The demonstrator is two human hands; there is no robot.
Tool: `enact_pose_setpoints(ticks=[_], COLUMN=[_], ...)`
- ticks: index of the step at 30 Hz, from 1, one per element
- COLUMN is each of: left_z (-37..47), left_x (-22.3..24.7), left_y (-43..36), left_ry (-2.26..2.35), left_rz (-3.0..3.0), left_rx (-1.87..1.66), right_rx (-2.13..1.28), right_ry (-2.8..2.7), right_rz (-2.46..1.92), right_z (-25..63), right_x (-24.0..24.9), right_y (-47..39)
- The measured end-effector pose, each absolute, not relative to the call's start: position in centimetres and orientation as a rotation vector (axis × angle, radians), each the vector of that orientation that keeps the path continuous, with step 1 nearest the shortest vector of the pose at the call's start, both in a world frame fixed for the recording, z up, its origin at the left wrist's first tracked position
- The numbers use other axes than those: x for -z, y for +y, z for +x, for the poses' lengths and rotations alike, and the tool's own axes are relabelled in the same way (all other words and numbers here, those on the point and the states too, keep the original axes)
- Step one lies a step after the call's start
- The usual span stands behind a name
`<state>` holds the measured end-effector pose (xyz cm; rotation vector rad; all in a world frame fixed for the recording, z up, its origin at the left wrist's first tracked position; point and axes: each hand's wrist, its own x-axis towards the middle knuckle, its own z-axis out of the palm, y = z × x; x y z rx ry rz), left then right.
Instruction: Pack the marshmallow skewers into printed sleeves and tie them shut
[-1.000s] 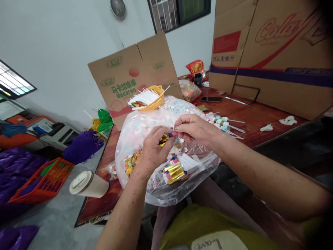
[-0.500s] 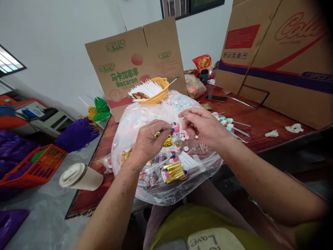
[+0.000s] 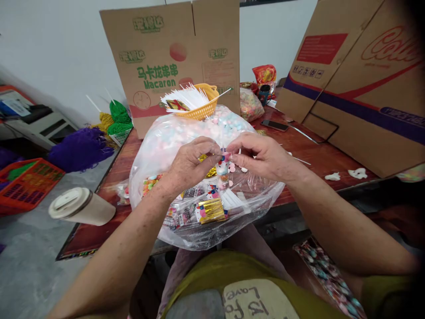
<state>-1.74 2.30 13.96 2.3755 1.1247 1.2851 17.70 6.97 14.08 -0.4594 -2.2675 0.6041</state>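
Note:
A small clear candy bag with a colourful printed top (image 3: 223, 167) hangs upright in front of me, sweets showing inside. My left hand (image 3: 192, 165) pinches its upper left edge between thumb and fingers. On the other side, my right hand (image 3: 260, 156) has thumb and forefinger closed at the bag's top right. A thin white stick seems to rise from the bag's neck. Below lie a bundle of gold twist ties (image 3: 212, 210), flat printed bags (image 3: 179, 217) and white paper sticks (image 3: 235, 201). More gold ties (image 3: 209, 167) sit partly behind my left hand.
A large clear plastic bag of pastel marshmallows (image 3: 172, 133) spreads over the wooden table (image 3: 109, 186). Behind it stand a yellow basket (image 3: 199, 108) of white sticks and a carton (image 3: 159, 57). A lidded cup (image 3: 96, 208) is left; a phone (image 3: 275, 125) lies right.
My right hand has moved left and down onto the top of the candy bag, closing its finger and thumb there. My left hand keeps its pinch. The head view has shifted slightly.

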Motion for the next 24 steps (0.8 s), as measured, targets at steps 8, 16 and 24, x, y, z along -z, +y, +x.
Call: enact_pose_setpoints(ticks=[8,16,24], left_z=[-1.5,-2.0,-1.8], left_x=[-14.2,-14.6,-14.7], left_y=[2.7,2.8,2.8], left_ry=[1.1,1.012,0.973], left_rz=[2.493,2.32,1.868], left_rx=[-1.189,-1.255,-1.298], right_rx=[-0.592,-0.802,-1.028], right_ry=[-2.362,-2.37,-2.189], right_rz=[-0.491,-0.547,-0.584], right_z=[17.4,17.2,16.7], right_x=[-14.3,-14.4,-15.4], right_y=[7.4,7.6,6.9])
